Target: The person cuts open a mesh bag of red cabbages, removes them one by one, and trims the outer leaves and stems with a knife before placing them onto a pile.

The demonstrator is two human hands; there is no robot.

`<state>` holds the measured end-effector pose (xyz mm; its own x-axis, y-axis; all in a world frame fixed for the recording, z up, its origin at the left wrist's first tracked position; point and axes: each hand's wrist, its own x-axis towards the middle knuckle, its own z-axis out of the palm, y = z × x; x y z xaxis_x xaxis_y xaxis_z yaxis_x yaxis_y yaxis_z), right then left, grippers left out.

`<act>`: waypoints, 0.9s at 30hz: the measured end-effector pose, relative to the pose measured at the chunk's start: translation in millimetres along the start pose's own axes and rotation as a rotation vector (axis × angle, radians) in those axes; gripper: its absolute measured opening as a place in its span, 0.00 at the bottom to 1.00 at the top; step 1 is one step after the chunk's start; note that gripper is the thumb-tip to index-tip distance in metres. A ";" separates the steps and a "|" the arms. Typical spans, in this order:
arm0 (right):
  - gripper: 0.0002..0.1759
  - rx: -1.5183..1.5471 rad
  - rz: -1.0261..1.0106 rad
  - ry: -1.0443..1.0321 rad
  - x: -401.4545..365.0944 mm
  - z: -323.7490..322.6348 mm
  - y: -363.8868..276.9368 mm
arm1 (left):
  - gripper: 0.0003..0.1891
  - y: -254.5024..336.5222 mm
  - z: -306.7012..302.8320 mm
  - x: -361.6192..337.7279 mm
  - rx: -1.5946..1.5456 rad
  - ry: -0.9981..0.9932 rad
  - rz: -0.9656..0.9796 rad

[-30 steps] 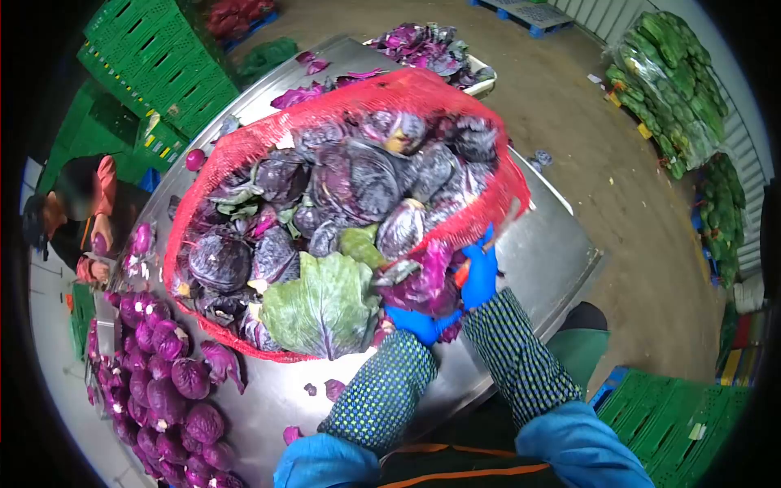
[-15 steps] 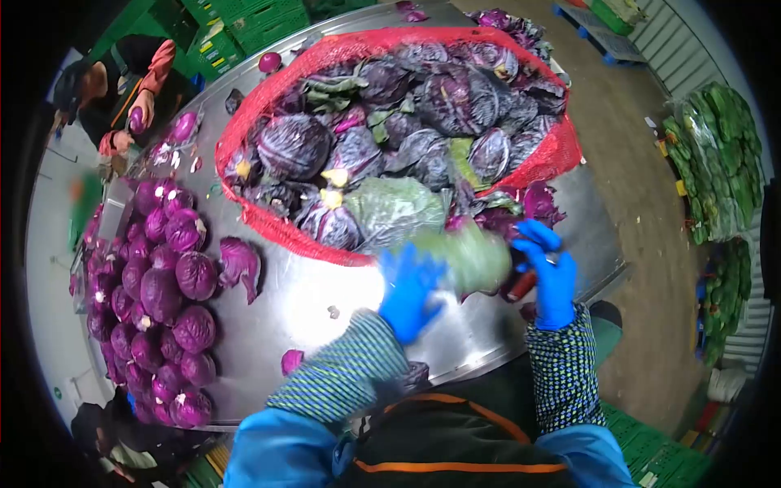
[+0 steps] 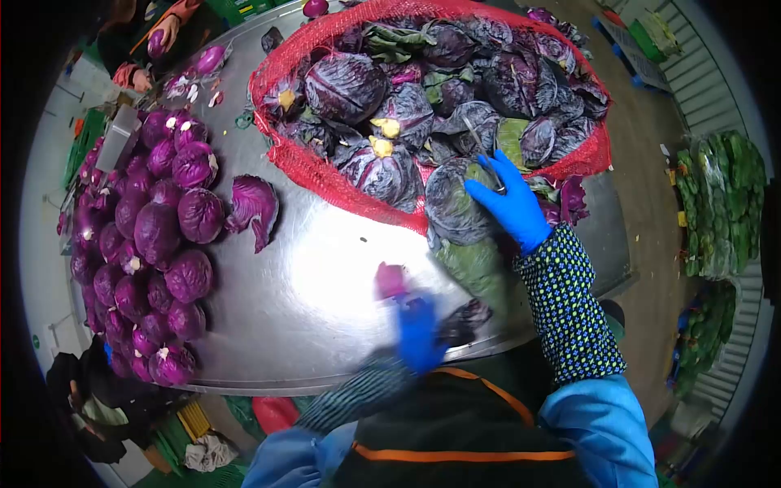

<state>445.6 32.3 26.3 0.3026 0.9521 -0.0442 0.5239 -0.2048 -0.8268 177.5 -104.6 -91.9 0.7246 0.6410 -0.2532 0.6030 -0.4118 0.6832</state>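
Observation:
A red mesh sack (image 3: 325, 175) full of red cabbages lies open on the steel table (image 3: 325, 268). My right hand (image 3: 511, 202), in a blue glove, rests on a dark cabbage head (image 3: 451, 207) at the sack's near edge. A thin knife blade (image 3: 482, 150) sticks out from its fingers over the heads. My left hand (image 3: 419, 332) is blurred low over the table's near edge. A blurred purple scrap (image 3: 390, 281) sits at its fingertips, and whether it is gripped does not show.
A heap of trimmed purple cabbages (image 3: 154, 236) fills the table's left side, with a loose leaf (image 3: 256, 207) beside it. A green leaf (image 3: 480, 268) and a dark leaf (image 3: 465, 315) lie near the front edge. Another person's hands (image 3: 159, 37) work at the far left. Bagged greens (image 3: 724, 203) stand right.
My right hand went up from the table edge onto a cabbage in the sack. My left hand dropped toward the near edge. The green leaf left my hands and lies on the table.

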 end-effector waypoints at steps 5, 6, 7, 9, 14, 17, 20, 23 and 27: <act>0.29 0.284 0.156 -0.142 -48.6 -14.8 -17.9 | 0.22 28.7 -25.0 34.0 -0.858 0.016 0.274; 0.27 -0.067 -0.099 -0.162 -74.9 -13.6 -33.8 | 0.19 38.9 -71.6 42.0 -0.867 0.378 0.261; 0.25 -0.421 -0.354 -0.189 -103.0 -6.4 -45.7 | 0.18 68.4 -133.2 42.9 -0.999 0.501 -0.015; 0.18 -0.185 -0.352 -0.240 -147.9 21.7 -46.7 | 0.25 47.6 -160.7 64.1 -0.805 0.626 -0.234; 0.21 0.588 0.545 -0.071 -165.2 1.9 -65.1 | 0.43 26.9 -136.8 111.4 -0.317 0.064 -0.093; 0.26 0.906 0.711 -0.289 -180.8 -9.6 -37.2 | 0.42 6.8 -133.3 82.7 -0.521 -0.080 -0.149; 0.25 0.707 0.939 0.039 -207.6 8.6 58.4 | 0.42 -12.9 -126.8 38.7 -0.439 0.283 -0.263; 0.20 0.528 0.734 0.584 -184.5 -24.7 58.8 | 0.39 10.9 -113.0 0.1 -0.997 0.256 -0.456; 0.12 0.165 0.075 0.168 -149.4 1.7 -0.2 | 0.44 19.2 -110.5 9.9 -1.002 0.248 -0.299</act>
<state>398.9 -109.5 32.1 0.4710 0.8818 -0.0263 0.3621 -0.2205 -0.9057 159.4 -34.6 -5.5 0.4372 0.7876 -0.4341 0.1151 0.4298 0.8956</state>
